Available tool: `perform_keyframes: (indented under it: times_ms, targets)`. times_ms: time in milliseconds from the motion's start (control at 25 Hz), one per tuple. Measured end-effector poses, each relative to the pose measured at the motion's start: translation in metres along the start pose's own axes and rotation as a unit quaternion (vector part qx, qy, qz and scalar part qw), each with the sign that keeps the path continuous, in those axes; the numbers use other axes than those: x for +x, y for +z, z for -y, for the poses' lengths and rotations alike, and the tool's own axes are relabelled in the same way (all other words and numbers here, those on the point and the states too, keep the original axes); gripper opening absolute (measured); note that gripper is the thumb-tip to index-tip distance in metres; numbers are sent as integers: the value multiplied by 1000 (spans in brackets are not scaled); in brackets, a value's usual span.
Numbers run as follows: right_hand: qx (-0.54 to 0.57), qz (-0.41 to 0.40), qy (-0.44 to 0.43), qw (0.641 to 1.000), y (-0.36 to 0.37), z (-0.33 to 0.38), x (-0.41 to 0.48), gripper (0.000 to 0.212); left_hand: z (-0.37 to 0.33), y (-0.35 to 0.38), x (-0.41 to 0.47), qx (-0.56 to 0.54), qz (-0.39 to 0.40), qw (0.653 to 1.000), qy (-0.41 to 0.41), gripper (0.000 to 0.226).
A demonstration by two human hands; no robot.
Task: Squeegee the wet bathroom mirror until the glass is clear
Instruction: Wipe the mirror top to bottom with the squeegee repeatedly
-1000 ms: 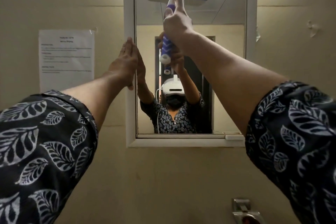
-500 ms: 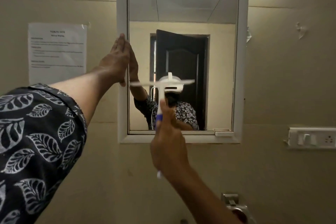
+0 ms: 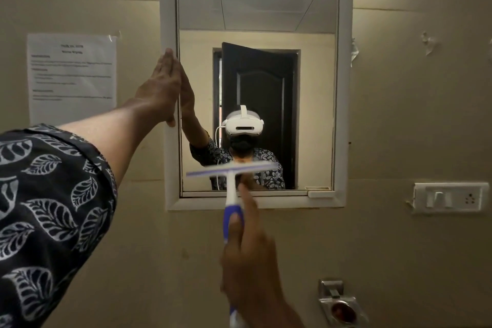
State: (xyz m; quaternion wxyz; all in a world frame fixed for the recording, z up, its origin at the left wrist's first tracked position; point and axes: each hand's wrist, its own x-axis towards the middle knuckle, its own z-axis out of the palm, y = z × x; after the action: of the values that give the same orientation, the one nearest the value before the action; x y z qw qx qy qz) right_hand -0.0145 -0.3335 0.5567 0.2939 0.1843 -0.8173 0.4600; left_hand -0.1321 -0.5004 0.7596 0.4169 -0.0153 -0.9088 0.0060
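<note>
A white-framed mirror (image 3: 344, 88) hangs on the beige wall, and its glass reflects a dark door and a person in a white headset. My left hand (image 3: 162, 88) lies flat with fingers together against the frame's left edge. My right hand (image 3: 247, 255) grips the blue-and-white handle of a squeegee (image 3: 231, 189). Its white blade lies level across the lower part of the glass, just above the bottom frame, and is blurred.
A printed paper notice (image 3: 72, 77) is taped to the wall left of the mirror. A white switch and socket plate (image 3: 448, 197) sits at the right. A metal fitting (image 3: 339, 303) projects from the wall below. Torn tape scraps cling to the upper right wall.
My right hand has drawn the squeegee from the top of the glass down to near the bottom edge. My left hand has stayed on the frame.
</note>
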Motion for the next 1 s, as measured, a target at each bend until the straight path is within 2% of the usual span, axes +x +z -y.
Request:
perform_keyframes:
  times_ms: [120,240,320,440,520,600,760,840,1000]
  targets:
    - [113,-89,-94,985,-52,37,61,37,2,0,2,-5,6,1000,3,126]
    - [125,-177,-168,962,-110,84,146,25,2,1,3,0,6,1000,2,128]
    - [133,-206,-172,954,-135,108,196,21,3,2,4,0,5,1000,4,128]
    - [136,-182,-137,964,-152,120,248,8,3,2,5,3,9,1000,3,130]
    - [82,-174,-99,976,-154,120,266,16,3,1,5,3,11,1000,1,130]
    - [10,-209,-93,974,-149,116,265,24,3,1,5,2,12,1000,1,129]
    - [-171,-262,-116,943,-133,92,233,50,1,1,3,2,11,1000,3,128]
    - [-183,-244,-92,948,-122,82,213,53,0,-1,1,4,17,1000,1,128]
    - [-160,-173,-58,970,-94,50,146,45,-3,-5,-1,11,33,999,-3,130]
